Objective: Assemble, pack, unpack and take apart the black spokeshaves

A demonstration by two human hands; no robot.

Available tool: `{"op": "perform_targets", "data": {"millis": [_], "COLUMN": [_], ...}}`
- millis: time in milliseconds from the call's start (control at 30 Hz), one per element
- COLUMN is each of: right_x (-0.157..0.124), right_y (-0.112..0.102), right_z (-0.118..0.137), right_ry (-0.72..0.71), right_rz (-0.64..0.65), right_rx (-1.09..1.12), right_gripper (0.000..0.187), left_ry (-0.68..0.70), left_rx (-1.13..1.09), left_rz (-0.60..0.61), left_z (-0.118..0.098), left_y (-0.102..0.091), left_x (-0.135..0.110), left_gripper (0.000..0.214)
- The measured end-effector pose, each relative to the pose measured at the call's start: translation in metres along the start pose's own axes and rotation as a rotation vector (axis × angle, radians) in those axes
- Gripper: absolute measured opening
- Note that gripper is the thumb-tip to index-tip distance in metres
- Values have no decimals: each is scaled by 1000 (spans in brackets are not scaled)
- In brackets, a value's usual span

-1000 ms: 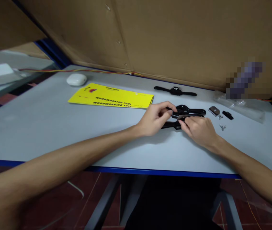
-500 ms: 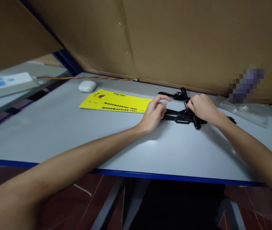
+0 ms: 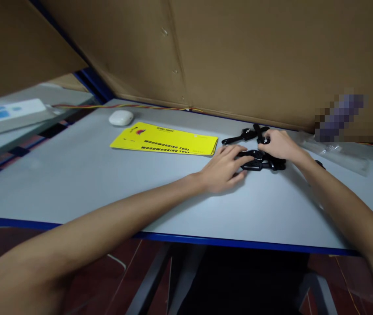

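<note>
Several black spokeshaves lie in a cluster on the grey tabletop. My left hand [image 3: 224, 169] is open, its fingers spread over the handles of the near spokeshaves [image 3: 254, 165]; the fingertips seem to touch them. My right hand [image 3: 280, 144] is closed on a spokeshave [image 3: 260, 133] that lies across the others, gripping it near its middle. Part of that tool is hidden by the fingers. Another spokeshave [image 3: 235, 139] rests behind, toward the back wall. A stack of yellow cards [image 3: 167, 139] printed "WOODWORKING TOOL" lies to the left of my left hand.
A white rounded case [image 3: 121, 117] sits at the back left. Clear plastic bags [image 3: 337, 155] lie at the right, near a blurred purple object [image 3: 340, 117]. A twisted cable [image 3: 134, 106] runs along the cardboard wall [image 3: 239, 57]. A white power strip [image 3: 9, 116] rests on the neighbouring table.
My left hand has shifted right and spread its fingers over the near spokeshaves, uncovering the cards' right end. The spokeshave in my right hand has turned and moved slightly back.
</note>
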State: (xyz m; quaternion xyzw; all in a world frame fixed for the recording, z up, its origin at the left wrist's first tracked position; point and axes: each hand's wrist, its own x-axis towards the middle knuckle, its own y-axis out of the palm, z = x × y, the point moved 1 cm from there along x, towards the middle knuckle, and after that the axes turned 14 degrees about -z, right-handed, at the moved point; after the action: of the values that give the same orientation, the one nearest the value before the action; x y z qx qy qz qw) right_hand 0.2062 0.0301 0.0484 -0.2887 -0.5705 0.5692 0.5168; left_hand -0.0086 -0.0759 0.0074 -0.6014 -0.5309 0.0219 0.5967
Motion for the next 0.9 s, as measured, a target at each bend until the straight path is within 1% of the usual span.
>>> {"op": "perform_targets", "data": {"millis": [67,100,200,300,333,400,500,567,633,700,800,867,900], "right_x": [5,6,9,9,10,11,14,16,20,23,26,29,31], "right_y": [2,3,0,-6,-8,-11,-9,-5,-1,3,7,11,13], "right_z": [2,3,5,1,-1,-4,-5,-3,-1,1,0,-2,-4], "right_ry": [-13,-12,0,-3,-35,-153,-338,-387,-375,-347,-364,-371,-367], "right_rz": [12,13,11,-34,-48,-38,60,107,126,91,-52,-107,-99], "right_rx": [32,34,31,45,57,102,205,258,274,261,239,231,232], "right_gripper": [32,33,41,51,53,55,56,61,65,62,51,53,57], "left_ry": [23,28,24,12,11,18,48,85,114,112,104,102,96], "left_rx": [34,42,61,61,57,53,64,58,36,-1,-52,-77,-88], "left_rz": [101,128,141,127,121,109,90,59,20,-10,-37,-48,-52], "left_z": [2,2,4,4,4,4,3,2,0,-1,-1,-1,-2], "left_y": [2,2,2,2,3,4,3,1,-1,-2,-2,-3,-4], "left_x": [-1,-2,-2,-2,-2,-3,-2,-1,0,0,1,2,2], "left_gripper": [52,54,55,54,53,53,52,48,42,36,30,27,27]}}
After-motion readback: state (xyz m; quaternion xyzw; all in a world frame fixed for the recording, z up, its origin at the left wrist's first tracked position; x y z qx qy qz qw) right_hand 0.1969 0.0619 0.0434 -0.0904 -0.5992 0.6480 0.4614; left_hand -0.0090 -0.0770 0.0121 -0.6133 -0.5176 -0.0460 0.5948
